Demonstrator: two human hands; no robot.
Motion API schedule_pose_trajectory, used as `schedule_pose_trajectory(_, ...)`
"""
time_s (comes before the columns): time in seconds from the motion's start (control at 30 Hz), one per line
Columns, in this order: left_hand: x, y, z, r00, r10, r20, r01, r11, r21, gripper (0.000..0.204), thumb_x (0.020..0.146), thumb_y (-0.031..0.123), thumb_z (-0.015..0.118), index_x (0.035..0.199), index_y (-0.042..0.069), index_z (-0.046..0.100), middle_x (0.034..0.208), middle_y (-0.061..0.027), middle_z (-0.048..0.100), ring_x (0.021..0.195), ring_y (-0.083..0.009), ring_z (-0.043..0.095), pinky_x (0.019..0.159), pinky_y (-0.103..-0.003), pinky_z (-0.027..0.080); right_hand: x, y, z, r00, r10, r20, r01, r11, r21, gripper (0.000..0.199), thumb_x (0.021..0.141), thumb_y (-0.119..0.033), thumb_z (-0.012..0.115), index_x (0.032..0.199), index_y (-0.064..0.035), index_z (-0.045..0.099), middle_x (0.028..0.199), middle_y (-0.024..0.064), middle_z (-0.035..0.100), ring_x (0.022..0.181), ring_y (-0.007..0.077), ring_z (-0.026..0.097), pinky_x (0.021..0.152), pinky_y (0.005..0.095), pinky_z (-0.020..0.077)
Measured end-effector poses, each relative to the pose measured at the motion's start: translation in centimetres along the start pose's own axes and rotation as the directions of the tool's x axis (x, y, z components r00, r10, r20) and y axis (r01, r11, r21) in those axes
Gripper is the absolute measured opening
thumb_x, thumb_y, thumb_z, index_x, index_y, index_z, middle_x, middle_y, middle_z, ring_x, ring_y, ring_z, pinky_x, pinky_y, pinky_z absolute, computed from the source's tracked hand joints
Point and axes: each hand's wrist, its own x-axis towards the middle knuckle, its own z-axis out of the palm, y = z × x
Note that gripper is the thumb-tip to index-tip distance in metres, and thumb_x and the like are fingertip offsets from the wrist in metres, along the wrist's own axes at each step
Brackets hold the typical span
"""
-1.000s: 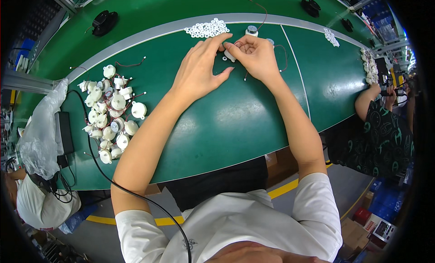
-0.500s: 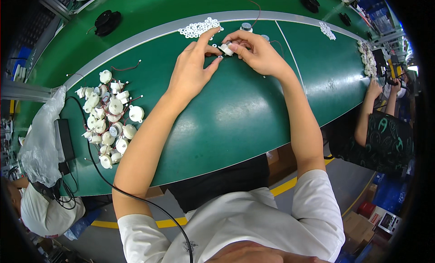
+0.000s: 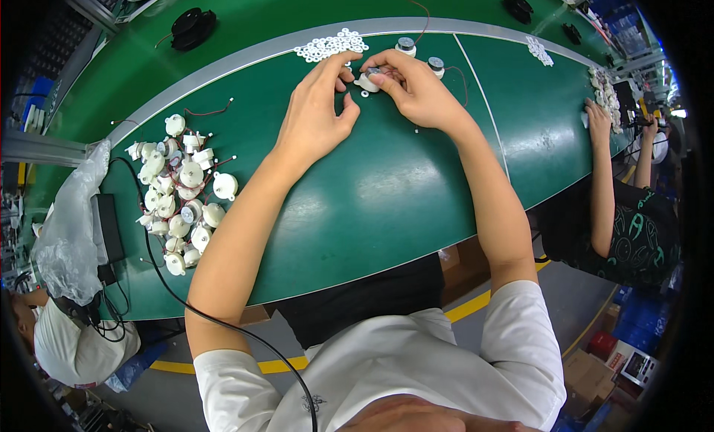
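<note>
Hidden: I see only a sliver of the small white round plastic motor housing (image 3: pixel 367 81); my right hand (image 3: pixel 416 90) covers most of it, and my left hand (image 3: pixel 316 116) hides its near side.
Hard to make out: a tiny white ring (image 3: pixel 364 94) lies on the mat just below the housing; I cannot tell whether it touches anything.
Grip, right: closed around the housing, fingers curled over its top.
Grip, left: thumb and forefinger pinched narrow at the housing's left edge; what sits between them is too small for me to read.
Location: the housing is at the far middle of the green curved work mat (image 3: pixel 387 194), just short of the grey strip (image 3: pixel 245 56).
Edges: the mat's near edge bends toward my body; a broad bare stretch of mat lies between my forearms.
Nearby, far: a pile of small white washers (image 3: pixel 331 45) just beyond my left fingertips; two silver-capped round motors (image 3: pixel 420 54) right of it.
Nearby, left: a heap of white round housings with red wires (image 3: pixel 178 190), well apart from my hands.
Left edge: a crumpled clear plastic bag (image 3: pixel 63 224) and a black cable (image 3: pixel 160 283).
Right: another person's arm (image 3: pixel 602 171) rests on the mat's far right end.
</note>
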Motion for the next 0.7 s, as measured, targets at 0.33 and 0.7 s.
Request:
schedule_pose_trajectory(0.33,-0.2,0.6,-0.3,0.995,0.084,0.062,-0.09,0.99,0.111,0.048,0.08,-0.006,0.062,0.127,0.007,0.064,0.112,-0.0125,0.062,0.103,-0.0305,0.064,0.092,-0.038,0.052,-0.1,-0.7,0.0,0.999,0.035,0.017,-0.035,0.999,-0.021,0.021,0.097,-0.013,0.065,0.115,-0.0012,0.066,0.093,0.0104,0.068,0.077,0.0199,0.06,0.072,0.0338,0.0499)
schedule_pose_trajectory(0.7,-0.2,0.1,0.0,0.993,0.116,0.038,-0.121,0.981,0.154,0.042,0.08,-0.006,0.064,0.119,0.008,0.067,0.103,-0.0084,0.061,0.101,-0.0291,0.06,0.087,-0.041,0.052,-0.2,-0.8,0.8,0.992,-0.117,-0.044,0.111,0.985,-0.13,0.02,0.097,-0.005,0.064,0.116,-0.003,0.065,0.093,0.0058,0.063,0.073,0.0149,0.053,0.071,0.0301,0.0469)
